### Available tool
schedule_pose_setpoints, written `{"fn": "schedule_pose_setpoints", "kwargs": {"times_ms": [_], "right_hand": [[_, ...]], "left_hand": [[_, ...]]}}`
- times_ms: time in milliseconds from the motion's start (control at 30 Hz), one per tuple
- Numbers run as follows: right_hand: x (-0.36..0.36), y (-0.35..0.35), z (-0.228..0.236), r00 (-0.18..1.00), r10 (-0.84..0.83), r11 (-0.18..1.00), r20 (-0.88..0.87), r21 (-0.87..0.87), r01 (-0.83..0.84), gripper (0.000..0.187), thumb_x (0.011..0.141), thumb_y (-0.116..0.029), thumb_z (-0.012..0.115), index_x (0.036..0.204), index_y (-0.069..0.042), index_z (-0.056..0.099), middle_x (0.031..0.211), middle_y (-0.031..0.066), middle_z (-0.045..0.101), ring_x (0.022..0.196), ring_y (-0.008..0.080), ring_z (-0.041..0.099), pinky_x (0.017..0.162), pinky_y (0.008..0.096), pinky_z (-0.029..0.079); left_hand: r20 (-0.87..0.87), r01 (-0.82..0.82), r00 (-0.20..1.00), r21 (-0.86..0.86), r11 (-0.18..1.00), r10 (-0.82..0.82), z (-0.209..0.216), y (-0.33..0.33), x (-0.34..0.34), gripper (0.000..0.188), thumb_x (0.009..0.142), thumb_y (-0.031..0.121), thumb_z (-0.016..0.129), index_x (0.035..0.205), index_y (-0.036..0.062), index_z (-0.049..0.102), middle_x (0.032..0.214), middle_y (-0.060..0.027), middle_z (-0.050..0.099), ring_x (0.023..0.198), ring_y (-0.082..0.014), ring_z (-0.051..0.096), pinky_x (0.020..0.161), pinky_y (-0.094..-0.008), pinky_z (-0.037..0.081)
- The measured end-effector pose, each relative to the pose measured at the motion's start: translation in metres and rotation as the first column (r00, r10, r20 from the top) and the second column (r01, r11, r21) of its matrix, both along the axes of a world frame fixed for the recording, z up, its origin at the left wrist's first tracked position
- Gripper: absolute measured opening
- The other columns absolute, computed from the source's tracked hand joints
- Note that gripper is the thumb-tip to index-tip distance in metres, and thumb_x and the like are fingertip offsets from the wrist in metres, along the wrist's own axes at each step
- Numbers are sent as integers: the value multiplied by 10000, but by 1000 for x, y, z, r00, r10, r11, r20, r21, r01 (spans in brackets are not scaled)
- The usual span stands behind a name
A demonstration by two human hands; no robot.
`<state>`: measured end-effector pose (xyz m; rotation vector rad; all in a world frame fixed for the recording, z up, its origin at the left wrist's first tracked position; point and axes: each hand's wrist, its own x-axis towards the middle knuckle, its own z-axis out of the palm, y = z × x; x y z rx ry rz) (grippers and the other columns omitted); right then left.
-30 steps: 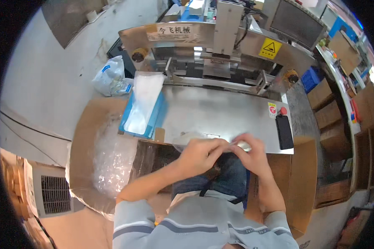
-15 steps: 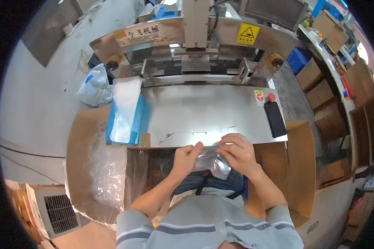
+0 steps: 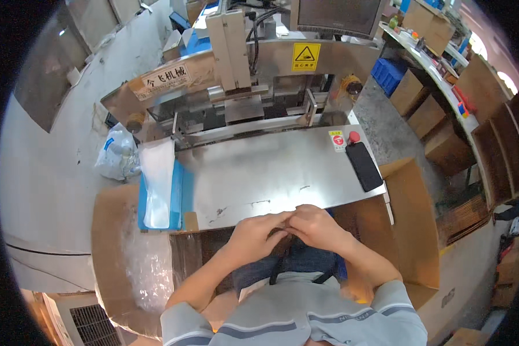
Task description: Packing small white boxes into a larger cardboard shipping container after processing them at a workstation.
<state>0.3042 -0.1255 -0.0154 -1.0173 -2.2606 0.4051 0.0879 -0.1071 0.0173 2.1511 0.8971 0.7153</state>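
Where the left hand (image 3: 255, 233) and right hand (image 3: 316, 227), fingers curled, meet below frame centre by the silver metal worktop (image 3: 254, 176), anything grasped hides between them; likely close fingerwork, next wanting steadiness.

We're looking through a head-worn wide fisheye, pretty close in, aimed down past the shirt (image 3: 265, 308) at the left hand (image 3: 254, 235) and right hand (image 3: 316, 228), with the metal tabletop (image 3: 265, 173) just beyond.
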Motion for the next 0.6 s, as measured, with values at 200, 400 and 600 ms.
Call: {"fn": "schedule_pose_setpoints", "kwargs": {"times_ms": [200, 400, 600], "right_hand": [[7, 3, -1, 999, 29, 993, -27, -113, -32, 148, 838, -130, 724, 856, -45, 605, 800, 118, 626, 803, 338, 633, 741, 435, 517], [22, 12, -4, 992, 125, 933, 8, -341, -115, 105, 889, -135, 689, 934, -50, 646, 909, 149, 653, 932, 341, 637, 827, 431, 518], [25, 30, 5, 936, 300, 791, -186, -499, -353, 139, 905, -190, 670, 968, -67, 682, 923, 120, 684, 955, 338, 620, 931, 452, 460]], "left_hand": [[-248, 113, 960, -73, 991, -128, -34, 16, -17, 219, 931, 273, 616, 939, 81, 721, 886, -167, 705, 813, -386, 668, 721, -467, 532], [-336, 91, 920, -319, 943, -203, -24, 26, -33, 207, 973, 251, 563, 993, 67, 655, 818, -187, 686, 780, -407, 661, 716, -498, 511], [-323, 80, 919, -408, 910, -226, -14, 36, -50, 251, 1030, 279, 499, 1049, 54, 609, 859, -238, 670, 821, -449, 646, 733, -500, 503]]}}
